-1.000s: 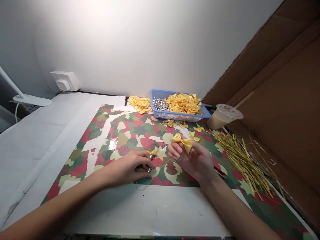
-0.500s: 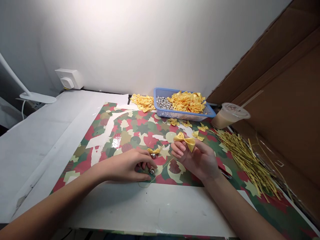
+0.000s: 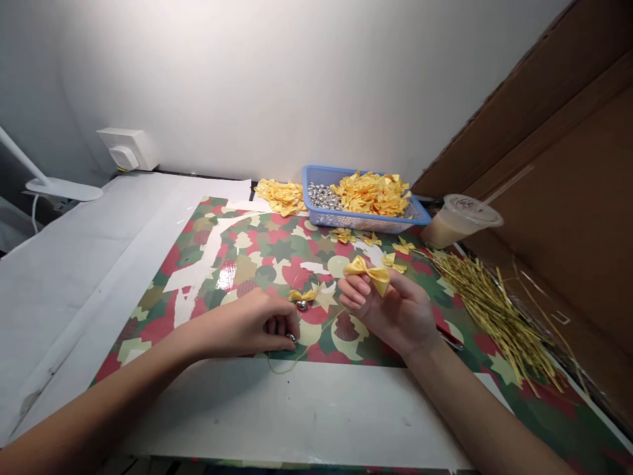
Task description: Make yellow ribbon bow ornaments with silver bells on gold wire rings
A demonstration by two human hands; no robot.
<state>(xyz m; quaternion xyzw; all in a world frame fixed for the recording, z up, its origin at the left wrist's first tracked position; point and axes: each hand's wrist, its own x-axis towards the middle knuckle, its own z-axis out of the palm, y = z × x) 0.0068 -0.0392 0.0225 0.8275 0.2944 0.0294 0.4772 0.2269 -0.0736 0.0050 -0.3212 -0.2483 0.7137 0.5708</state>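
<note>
Left hand point(image 3: 252, 322): the change is here. A half-second ago thumb and forefinger stood apart around a small silver bell point(image 3: 291, 338); they have now drawn in, fingertips together on it, most of the bell covered. Curled fingers behind hide whatever else the palm may hold; cannot tell.

Right hand point(image 3: 395, 316): no change of note. Fingers pinched on a yellow bow point(image 3: 380, 278), held raised over the patterned sheet point(image 3: 277, 247), palm turned up.

A thin thread point(image 3: 281, 373) loops below the left hand and slants up toward the right; its ends are too fine to trace.

Just beyond the left fingers, a second bell point(image 3: 302, 305) lies against another yellow bow point(image 3: 308, 295) on the bench point(image 3: 306, 409), in its former place.

Judgement: the bell seems to be under control, bow and bell each in a separate hand, and the joining not yet done.
</note>
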